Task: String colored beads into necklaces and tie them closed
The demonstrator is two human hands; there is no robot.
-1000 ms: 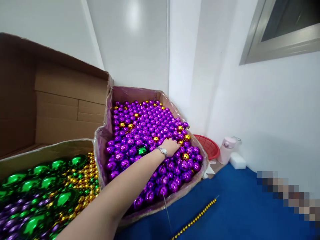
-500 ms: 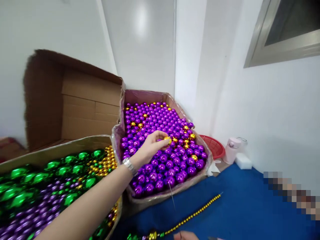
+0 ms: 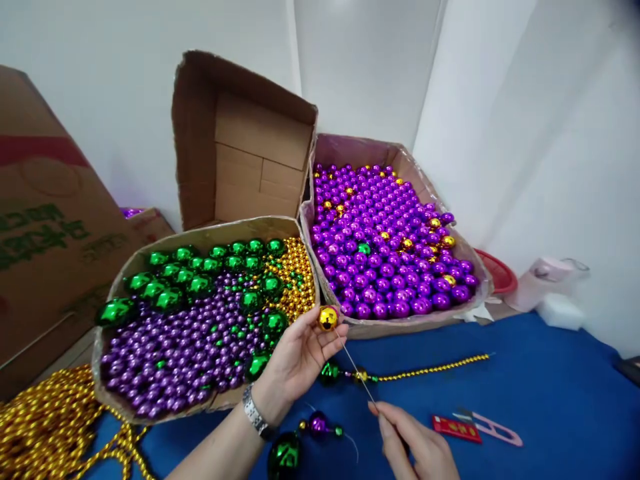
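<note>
Gold bead (image 3: 328,318) above blue tabletop (image 3: 525,387), white walls (image 3: 540,147) behind.

Blue table (image 3: 525,393), two bead boxes (image 3: 210,393), bead strand (image 3: 430,369), snips (image 3: 493,428)

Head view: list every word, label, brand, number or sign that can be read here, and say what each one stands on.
Nothing can be read for certain.
Large cardboard box at the far left: green printed characters below a red band, too blurred to read.
Red packet on the blue table, beside the pink snips: faint marks, too small to read.
Wristwatch on the left hand: no legible dial.
</note>
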